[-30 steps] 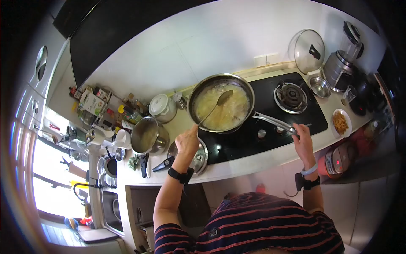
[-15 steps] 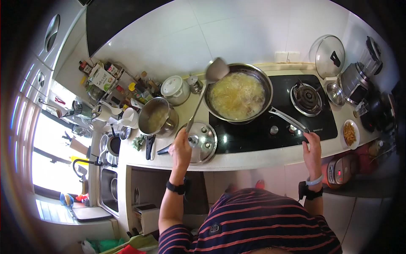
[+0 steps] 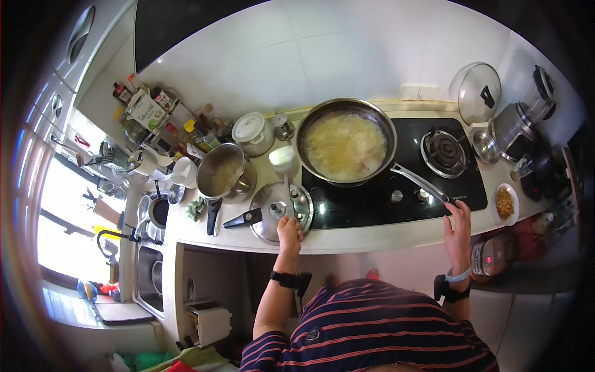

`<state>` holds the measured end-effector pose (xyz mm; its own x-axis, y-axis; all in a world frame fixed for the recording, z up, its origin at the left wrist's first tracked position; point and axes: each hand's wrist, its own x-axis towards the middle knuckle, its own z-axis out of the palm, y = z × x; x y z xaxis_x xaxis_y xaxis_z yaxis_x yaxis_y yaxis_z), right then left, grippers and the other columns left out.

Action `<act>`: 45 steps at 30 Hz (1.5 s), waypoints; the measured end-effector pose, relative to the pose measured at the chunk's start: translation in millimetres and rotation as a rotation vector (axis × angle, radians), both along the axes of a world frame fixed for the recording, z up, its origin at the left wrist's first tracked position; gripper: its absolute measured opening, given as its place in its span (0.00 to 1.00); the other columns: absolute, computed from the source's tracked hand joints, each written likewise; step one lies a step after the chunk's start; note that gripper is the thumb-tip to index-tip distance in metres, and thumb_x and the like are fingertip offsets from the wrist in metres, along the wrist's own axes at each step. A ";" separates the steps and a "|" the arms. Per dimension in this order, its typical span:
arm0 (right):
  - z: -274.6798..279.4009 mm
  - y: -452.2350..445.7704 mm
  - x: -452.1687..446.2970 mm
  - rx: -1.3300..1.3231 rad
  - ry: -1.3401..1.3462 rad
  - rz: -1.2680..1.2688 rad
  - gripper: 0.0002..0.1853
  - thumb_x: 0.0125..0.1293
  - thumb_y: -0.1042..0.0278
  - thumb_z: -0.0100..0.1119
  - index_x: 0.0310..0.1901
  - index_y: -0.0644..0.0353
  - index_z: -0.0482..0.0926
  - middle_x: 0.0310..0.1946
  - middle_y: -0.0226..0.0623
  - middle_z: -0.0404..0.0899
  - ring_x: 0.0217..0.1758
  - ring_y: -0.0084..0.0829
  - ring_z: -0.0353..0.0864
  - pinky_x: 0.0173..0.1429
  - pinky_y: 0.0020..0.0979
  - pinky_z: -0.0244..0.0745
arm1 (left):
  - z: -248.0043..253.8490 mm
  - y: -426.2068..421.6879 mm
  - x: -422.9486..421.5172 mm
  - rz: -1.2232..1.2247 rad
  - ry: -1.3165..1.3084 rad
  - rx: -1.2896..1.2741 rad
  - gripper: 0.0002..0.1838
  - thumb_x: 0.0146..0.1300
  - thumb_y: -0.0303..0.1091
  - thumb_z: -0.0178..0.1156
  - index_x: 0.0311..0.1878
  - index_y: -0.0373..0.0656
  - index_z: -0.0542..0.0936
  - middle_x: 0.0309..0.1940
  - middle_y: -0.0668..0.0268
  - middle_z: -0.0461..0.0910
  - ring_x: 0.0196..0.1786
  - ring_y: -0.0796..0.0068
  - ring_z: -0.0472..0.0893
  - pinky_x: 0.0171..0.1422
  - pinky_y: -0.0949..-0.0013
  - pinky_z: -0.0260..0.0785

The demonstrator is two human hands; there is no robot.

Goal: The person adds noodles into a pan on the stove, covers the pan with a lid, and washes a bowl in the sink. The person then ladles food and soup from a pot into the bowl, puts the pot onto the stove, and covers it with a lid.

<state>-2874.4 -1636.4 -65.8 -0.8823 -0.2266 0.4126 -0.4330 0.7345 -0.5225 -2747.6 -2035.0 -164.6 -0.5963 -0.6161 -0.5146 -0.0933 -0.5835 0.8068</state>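
Observation:
My left hand (image 3: 289,234) is closed around the handle of a metal spatula (image 3: 282,159), whose blade points away from me, left of the pan. Below the spatula handle lies a steel pressure cooker lid (image 3: 265,211) with a black handle. A deep frying pan (image 3: 301,124) stands on the left burner with bubbling yellowish liquid (image 3: 344,146) and food in it. My right hand (image 3: 457,230) is at the end of the pan's metal handle (image 3: 421,181); its fingers are loosely stretched, not wrapped round it, and whether they touch it is unclear.
A steel pot (image 3: 243,180) and a white lidded pot (image 3: 253,133) stand left of the black hob (image 3: 372,211). Bottles (image 3: 201,133) crowd the back left. At right are a plate of food (image 3: 506,204), a steel bowl (image 3: 485,147) and a leaning glass lid (image 3: 478,93).
The spatula has moved off the pan's left rim, down and to the left, as my left hand shifted right and toward me. My right hand's fingers have loosened at the pan handle.

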 end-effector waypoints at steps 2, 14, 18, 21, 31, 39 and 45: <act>2.8 3.3 2.7 0.011 -0.017 0.006 0.16 0.58 0.76 0.56 0.50 0.57 0.74 0.55 0.45 0.66 0.53 0.45 0.72 0.56 0.38 0.69 | -4.9 6.2 -18.6 0.019 0.009 0.047 0.03 0.67 0.32 0.47 0.35 0.52 0.66 0.16 0.77 0.60 0.12 0.87 0.55 0.12 0.80 0.43; 0.9 22.6 13.8 -0.014 -0.071 -0.022 0.16 0.58 0.76 0.57 0.49 0.58 0.75 0.54 0.44 0.67 0.54 0.44 0.71 0.56 0.38 0.68 | -55.4 23.8 -77.6 0.056 -0.027 0.107 0.10 0.61 0.24 0.47 0.43 0.49 0.60 0.23 0.65 0.69 0.15 0.76 0.67 0.17 0.71 0.64; -2.1 25.2 13.7 0.029 -0.062 -0.001 0.16 0.58 0.77 0.57 0.49 0.57 0.75 0.54 0.43 0.67 0.55 0.43 0.70 0.57 0.37 0.67 | -65.5 30.8 -68.3 -0.042 -0.053 0.094 0.18 0.58 0.22 0.49 0.51 0.40 0.59 0.28 0.59 0.71 0.21 0.71 0.73 0.23 0.68 0.70; -8.4 25.4 13.4 0.024 -0.061 0.015 0.17 0.57 0.77 0.56 0.50 0.57 0.75 0.54 0.43 0.67 0.56 0.43 0.70 0.58 0.37 0.67 | -69.1 37.0 -54.5 -0.127 -0.146 -0.045 0.27 0.58 0.21 0.52 0.59 0.38 0.53 0.34 0.58 0.71 0.32 0.68 0.76 0.33 0.67 0.71; -5.3 1.0 13.2 0.063 -0.112 0.049 0.16 0.58 0.78 0.56 0.50 0.60 0.74 0.53 0.44 0.68 0.58 0.43 0.68 0.61 0.37 0.65 | -29.6 -42.6 31.5 -0.227 -0.205 -0.524 0.13 0.59 0.31 0.54 0.47 0.37 0.75 0.26 0.61 0.79 0.26 0.74 0.79 0.29 0.69 0.72; 12.0 -31.9 28.4 0.068 -0.071 0.024 0.15 0.58 0.78 0.56 0.48 0.61 0.75 0.53 0.45 0.68 0.57 0.44 0.69 0.60 0.38 0.65 | -33.8 -146.1 77.9 -0.357 -0.958 -1.751 0.30 0.54 0.21 0.51 0.63 0.42 0.62 0.57 0.53 0.68 0.65 0.51 0.61 0.65 0.50 0.54; 11.2 -53.0 34.6 0.052 -0.063 0.032 0.16 0.54 0.79 0.58 0.47 0.60 0.75 0.50 0.44 0.70 0.53 0.43 0.71 0.56 0.37 0.68 | -60.5 -178.9 81.7 -0.399 -0.902 -1.829 0.20 0.53 0.24 0.52 0.51 0.43 0.69 0.46 0.63 0.72 0.54 0.60 0.68 0.59 0.58 0.58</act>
